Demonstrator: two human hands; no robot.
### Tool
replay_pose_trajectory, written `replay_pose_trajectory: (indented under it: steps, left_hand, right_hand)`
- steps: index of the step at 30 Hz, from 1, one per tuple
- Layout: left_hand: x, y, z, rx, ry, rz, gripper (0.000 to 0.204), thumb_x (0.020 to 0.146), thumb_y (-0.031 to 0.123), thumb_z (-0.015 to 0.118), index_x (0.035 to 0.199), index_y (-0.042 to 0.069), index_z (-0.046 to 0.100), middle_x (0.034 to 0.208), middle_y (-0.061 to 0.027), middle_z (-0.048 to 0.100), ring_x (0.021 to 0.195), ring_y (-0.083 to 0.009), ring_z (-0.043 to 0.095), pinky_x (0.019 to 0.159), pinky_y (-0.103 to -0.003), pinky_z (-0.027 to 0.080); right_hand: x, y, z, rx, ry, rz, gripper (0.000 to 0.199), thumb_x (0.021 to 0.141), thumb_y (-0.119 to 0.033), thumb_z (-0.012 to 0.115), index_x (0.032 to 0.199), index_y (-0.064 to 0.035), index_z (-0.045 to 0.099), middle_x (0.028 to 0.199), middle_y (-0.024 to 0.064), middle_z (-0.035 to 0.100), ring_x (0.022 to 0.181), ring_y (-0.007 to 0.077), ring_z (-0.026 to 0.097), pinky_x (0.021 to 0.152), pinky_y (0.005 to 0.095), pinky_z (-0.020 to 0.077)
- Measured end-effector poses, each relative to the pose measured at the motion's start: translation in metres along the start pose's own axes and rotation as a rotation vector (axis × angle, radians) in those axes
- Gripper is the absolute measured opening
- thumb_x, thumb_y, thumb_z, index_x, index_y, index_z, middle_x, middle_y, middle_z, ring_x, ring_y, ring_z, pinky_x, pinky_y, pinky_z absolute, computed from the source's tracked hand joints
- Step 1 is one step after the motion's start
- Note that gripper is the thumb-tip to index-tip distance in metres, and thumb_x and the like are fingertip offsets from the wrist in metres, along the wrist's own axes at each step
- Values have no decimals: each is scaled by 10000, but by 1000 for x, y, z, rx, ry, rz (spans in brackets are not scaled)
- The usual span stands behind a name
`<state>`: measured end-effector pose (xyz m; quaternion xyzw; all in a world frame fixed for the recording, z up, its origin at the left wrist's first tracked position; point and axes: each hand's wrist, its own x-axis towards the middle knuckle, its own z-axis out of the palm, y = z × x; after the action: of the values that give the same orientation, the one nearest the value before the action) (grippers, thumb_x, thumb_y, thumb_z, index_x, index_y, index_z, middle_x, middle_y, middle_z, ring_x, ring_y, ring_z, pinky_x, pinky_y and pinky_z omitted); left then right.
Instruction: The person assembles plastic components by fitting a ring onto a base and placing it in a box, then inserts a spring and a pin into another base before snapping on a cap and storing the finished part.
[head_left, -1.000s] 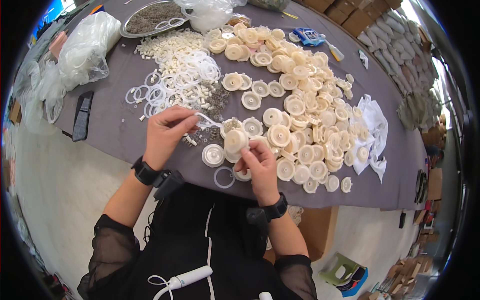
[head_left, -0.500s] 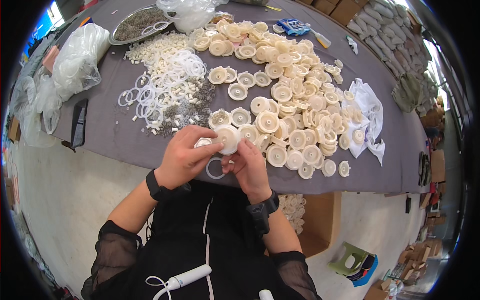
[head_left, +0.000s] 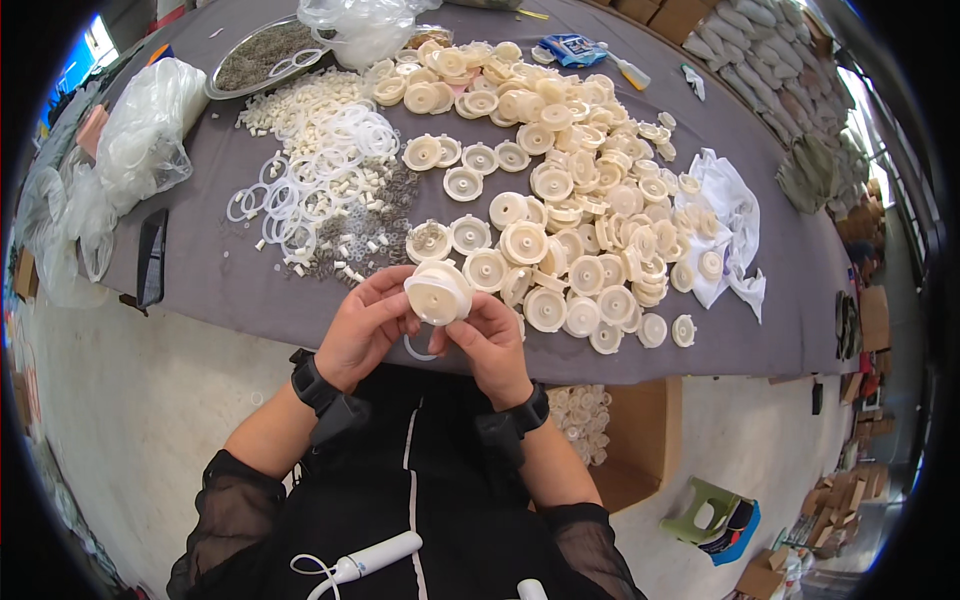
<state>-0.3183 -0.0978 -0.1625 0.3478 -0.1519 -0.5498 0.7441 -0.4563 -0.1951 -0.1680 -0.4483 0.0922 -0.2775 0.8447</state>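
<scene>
A round cream plastic cap [head_left: 437, 292] is held up between both hands near the table's front edge. My left hand [head_left: 365, 325] grips its left side, and my right hand [head_left: 490, 345] pinches it from the right with the thumb at its lower rim. A white ring [head_left: 420, 347] shows partly below the cap, between the hands. Just beyond lie more cream caps, one with small metal bits in it [head_left: 429, 242]. Farther left of these are loose translucent rings [head_left: 300, 205] and small white plugs [head_left: 350, 272].
A big heap of cream caps [head_left: 600, 190] covers the table's middle right, beside a white cloth [head_left: 730, 225]. At the back left stands a metal tray [head_left: 265, 62] of small parts. A phone [head_left: 152, 255] lies near the left edge. Below the table is a cardboard box [head_left: 640, 440].
Both hands have turned the cap so that its raised side faces up. My left fingers have shifted from its top face to its left side.
</scene>
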Motion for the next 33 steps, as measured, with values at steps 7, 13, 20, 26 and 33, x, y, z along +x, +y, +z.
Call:
replay_pose_trajectory:
  steps: [7,13,20,26,33]
  left_hand:
    - [-2,2,3,-5,-77,-36,203,835,96,569,1026,27,560,856,-62,611,704,-115,568,647,-235,463]
    - [-4,-6,-9,-5,-88,-37,188,843,139,572,993,28,579,849,-54,618,650,-118,572,589,-235,467]
    - [-7,-9,6,-102,-39,-197,184,854,188,545,907,19,598,796,-52,618,604,-114,565,539,-223,454]
    - [-2,-20,-5,1,19,-236,270,872,243,486,915,-10,570,769,-79,606,602,-134,572,494,-233,443]
    - [4,1,-5,2,-149,-241,178,876,163,529,938,3,576,800,-71,614,597,-131,583,548,-249,485]
  right_hand:
    - [4,0,-7,19,30,74,128,858,-100,533,965,-31,525,805,54,585,634,127,557,588,235,453]
    - [5,-2,-5,132,31,151,128,873,-140,512,942,-33,527,777,47,576,603,112,539,565,228,440]
    - [4,3,-8,120,133,240,190,876,-216,501,834,-39,555,690,23,563,498,57,487,423,171,368]
    - [6,0,-9,118,18,291,184,858,-209,527,791,-41,562,640,6,546,439,48,445,390,176,349]
    - [10,-12,-19,142,78,300,197,878,-202,507,825,-28,584,660,3,555,468,54,466,426,174,362]
